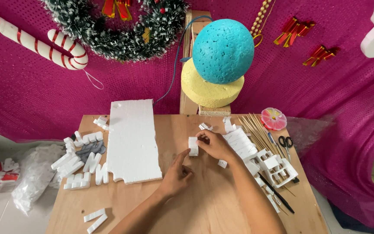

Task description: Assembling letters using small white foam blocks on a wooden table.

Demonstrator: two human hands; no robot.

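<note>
White foam is the material in hand: a person at a wooden table [204,203] pinches a small rectangular foam block [193,146] near the table's middle, just right of a large foam sheet [133,141] that serves as the scene's landmark. The block is white, squared off, cut with short notches along one face, and stands upright on the wood. The right hand [215,145] grips its upper right edge between thumb and fingertips. The left hand [178,175] lies below the block, loosely curled, index finger stretched out to touch the block's lower left corner; it grasps nothing.

Left of the sheet lies a heap of cut foam letters [81,162], some white, a few grey, with two more strips [95,219] near the table's front edge. Well right of the sheet, beyond the right hand, sit stacked foam slats [241,143], a bundle of wooden skewers [258,130], a small foam house shape [275,167], black-handled scissors [285,143] and a round pink bead box [273,118]. Small foam offcuts [205,126] lie just above the hands, close to the block but not touching it. Behind the sheet, a blue foam ball [223,51] rests on a yellow foam disc [211,89] against a magenta backdrop [35,95] hung with a tinsel wreath [117,30] and a striped candy cane [35,43].
</note>
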